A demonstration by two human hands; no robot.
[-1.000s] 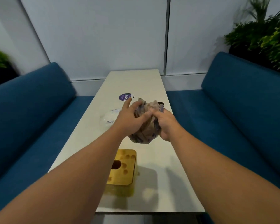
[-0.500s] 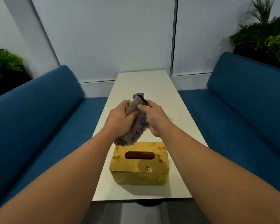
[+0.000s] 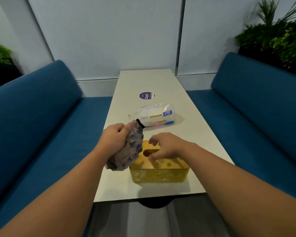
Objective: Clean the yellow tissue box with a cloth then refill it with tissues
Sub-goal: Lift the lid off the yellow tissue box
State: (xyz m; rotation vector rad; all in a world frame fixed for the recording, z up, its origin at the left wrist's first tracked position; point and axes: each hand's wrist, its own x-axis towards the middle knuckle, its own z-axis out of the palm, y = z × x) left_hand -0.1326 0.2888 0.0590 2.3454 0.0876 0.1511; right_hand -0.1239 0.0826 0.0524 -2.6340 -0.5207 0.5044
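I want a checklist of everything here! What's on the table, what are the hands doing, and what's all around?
Surface: white table, long, between two seats.
Job's things: yellow tissue box near the front edge, slot on top; tissue pack lying behind it; cloth bunched up.
Clutter: round purple sticker on the table.
Hands: left hand grips the cloth; right hand spread over the box top, blurred.
Cables: nothing seen.
Surroundings: blue benches, white wall, green plants.
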